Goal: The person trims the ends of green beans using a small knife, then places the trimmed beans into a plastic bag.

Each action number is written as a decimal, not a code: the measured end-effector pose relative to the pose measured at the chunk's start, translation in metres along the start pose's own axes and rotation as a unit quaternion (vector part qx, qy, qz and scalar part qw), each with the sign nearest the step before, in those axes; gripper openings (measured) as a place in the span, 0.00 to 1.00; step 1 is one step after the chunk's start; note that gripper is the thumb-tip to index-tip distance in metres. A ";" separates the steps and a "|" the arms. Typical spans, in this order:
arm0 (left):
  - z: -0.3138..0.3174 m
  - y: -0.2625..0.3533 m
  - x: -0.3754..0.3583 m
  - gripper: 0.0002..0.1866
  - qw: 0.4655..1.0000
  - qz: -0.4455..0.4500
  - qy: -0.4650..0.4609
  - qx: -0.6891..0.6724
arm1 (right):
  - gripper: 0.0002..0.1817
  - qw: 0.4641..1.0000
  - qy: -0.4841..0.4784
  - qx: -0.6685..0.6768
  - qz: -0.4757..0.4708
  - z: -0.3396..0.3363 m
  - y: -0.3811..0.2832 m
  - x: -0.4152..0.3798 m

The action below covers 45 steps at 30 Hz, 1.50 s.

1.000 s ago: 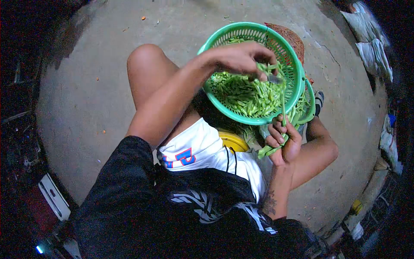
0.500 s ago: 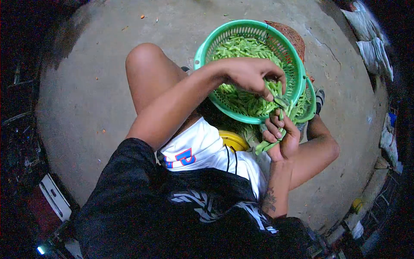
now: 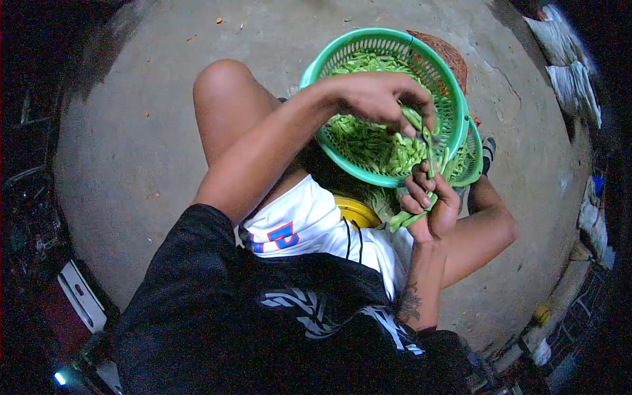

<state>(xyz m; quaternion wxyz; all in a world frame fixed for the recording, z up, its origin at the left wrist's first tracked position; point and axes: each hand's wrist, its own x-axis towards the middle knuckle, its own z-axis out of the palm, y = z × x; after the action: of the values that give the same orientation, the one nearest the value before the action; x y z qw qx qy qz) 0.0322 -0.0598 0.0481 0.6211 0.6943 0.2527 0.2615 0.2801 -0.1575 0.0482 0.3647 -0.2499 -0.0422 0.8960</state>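
Observation:
My right hand [image 3: 432,205] is closed around a bunch of long green beans [image 3: 403,221], whose ends stick out past the fingers on both sides. Just above it, my left hand [image 3: 388,102] reaches across from the left with thumb and fingers bent round a bean's upper end. A small dark grey thing, seemingly a small blade, shows by the left thumb; its shape is partly hidden. Both hands are over the near right rim of a green plastic basket [image 3: 327,52], which holds many cut green bean pieces [image 3: 375,141].
A second green basket [image 3: 475,172] with more green pieces sits under the first, on the right. Behind is a reddish mesh sack [image 3: 447,56]. Something yellow and round [image 3: 357,212] lies between my legs. White sacks [image 3: 571,79] stand at the far right of the concrete floor [image 3: 131,164].
My left hand has moved slightly up, away from the right hand, and its fingers have shifted along the bean ends. The right hand keeps its hold on the bunch.

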 end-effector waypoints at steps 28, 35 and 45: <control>0.012 0.009 -0.002 0.22 0.998 -0.022 -0.006 0.061 | 0.12 0.994 0.080 -0.060 -0.032 0.004 0.003 0.005; -0.008 -0.005 -0.007 0.21 0.999 -0.017 0.027 0.025 | 0.10 0.992 0.071 -0.097 -0.043 0.006 0.002 0.003; -0.007 0.004 -0.006 0.18 1.000 -0.011 0.004 0.008 | 0.08 0.992 0.045 -0.105 -0.057 0.006 0.006 0.004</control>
<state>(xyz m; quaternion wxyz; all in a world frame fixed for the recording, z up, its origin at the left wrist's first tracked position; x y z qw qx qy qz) 0.0231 -0.0596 0.0520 0.6174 0.6952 0.2652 0.2553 0.2707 -0.1584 0.0505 0.3888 -0.3242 -0.1336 0.8520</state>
